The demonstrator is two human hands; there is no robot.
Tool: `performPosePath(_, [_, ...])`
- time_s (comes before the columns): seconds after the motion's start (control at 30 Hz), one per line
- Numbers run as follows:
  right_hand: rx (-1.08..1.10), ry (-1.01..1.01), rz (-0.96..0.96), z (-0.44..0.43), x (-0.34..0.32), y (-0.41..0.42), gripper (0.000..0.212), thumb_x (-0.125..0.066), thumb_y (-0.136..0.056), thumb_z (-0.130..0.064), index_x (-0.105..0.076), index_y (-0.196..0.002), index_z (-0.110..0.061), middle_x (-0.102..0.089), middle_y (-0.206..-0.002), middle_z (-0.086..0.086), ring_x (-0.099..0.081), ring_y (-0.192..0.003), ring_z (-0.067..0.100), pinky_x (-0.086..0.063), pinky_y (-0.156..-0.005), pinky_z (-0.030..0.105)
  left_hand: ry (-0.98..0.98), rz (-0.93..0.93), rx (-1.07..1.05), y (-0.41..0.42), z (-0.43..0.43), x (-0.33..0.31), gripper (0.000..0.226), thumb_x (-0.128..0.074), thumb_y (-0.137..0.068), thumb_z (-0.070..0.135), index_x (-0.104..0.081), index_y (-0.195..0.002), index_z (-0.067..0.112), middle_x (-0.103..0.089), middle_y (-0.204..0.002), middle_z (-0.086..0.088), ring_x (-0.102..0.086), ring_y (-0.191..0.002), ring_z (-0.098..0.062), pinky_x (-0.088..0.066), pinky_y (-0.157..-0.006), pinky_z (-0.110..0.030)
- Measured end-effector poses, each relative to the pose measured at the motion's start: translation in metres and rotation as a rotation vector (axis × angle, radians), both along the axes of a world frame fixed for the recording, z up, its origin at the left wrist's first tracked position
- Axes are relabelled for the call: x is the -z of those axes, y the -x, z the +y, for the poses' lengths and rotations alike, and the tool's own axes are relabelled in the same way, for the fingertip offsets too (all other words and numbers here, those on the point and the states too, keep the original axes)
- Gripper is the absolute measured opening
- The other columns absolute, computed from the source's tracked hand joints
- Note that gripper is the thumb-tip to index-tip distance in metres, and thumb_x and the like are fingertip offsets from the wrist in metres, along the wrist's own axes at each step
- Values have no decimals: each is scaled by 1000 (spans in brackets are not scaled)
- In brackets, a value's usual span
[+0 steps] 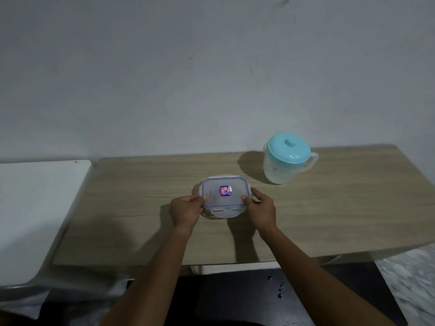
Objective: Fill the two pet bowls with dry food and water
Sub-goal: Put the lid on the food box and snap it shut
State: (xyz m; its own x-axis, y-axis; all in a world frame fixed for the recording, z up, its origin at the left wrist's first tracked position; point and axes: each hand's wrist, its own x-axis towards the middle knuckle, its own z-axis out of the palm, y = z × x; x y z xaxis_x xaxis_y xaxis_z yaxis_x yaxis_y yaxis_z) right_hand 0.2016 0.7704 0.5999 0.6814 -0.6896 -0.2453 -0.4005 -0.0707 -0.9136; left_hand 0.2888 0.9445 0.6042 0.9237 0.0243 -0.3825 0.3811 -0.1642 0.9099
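A small clear plastic container (223, 198) with a blue-rimmed clip lid and a red and blue sticker is at the middle of the wooden table (341, 220). My left hand (186, 211) grips its left side, thumb on the lid. At the container's right side my right hand (261, 209) grips it the same way. A translucent jug (286, 161) with a turquoise lid stands at the back right, apart from both hands. No pet bowl is in view; what lies under the container is hidden.
A white surface (35, 208) adjoins the table on the left. A grey wall (211, 78) rises right behind the table. Below the table's front edge lies a dark floor area (235, 297), with pale patterned floor (409, 278) at the right.
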Motion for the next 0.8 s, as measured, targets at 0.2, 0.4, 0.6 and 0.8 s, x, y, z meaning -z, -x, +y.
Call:
performPosePath(0.2, [-24,-16,-2,0,0,-1,51,-74,-92,-22,-63,-139,-9,-70,-133,9,-71,-113,24,-55,-103,44,26,34,-8,0,1,-5,33,-85,-74,13,-75,-100,-5,-74,-75,-17,-69,-69,-24,-60,-79,-51])
performPosePath(0.4, [-21,-85,-56,-1,4,-2,42,-74,-92,-16,-69,-133,-10,-75,-123,6,-74,-105,21,-57,-100,43,15,46,2,0,-1,-8,29,-83,-76,12,-76,-99,-4,-73,-77,-17,-66,-68,-21,-61,-76,-43])
performPosePath(0.6, [-27,-165,-67,-3,3,-4,27,-69,-95,-9,-73,-121,-2,-77,-112,13,-71,-97,22,-58,-93,38,3,84,63,1,2,-11,20,-77,-83,17,-76,-96,2,-71,-68,-5,-58,-45,-1,-42,-41,-12])
performPosePath(0.8, [-211,43,58,-16,-9,-4,40,-72,-94,-17,-67,-132,-5,-70,-131,13,-68,-117,29,-53,-103,44,-177,33,246,-12,8,-21,16,-78,-81,19,-77,-86,4,-74,-72,-11,-67,-65,-15,-53,-67,-29])
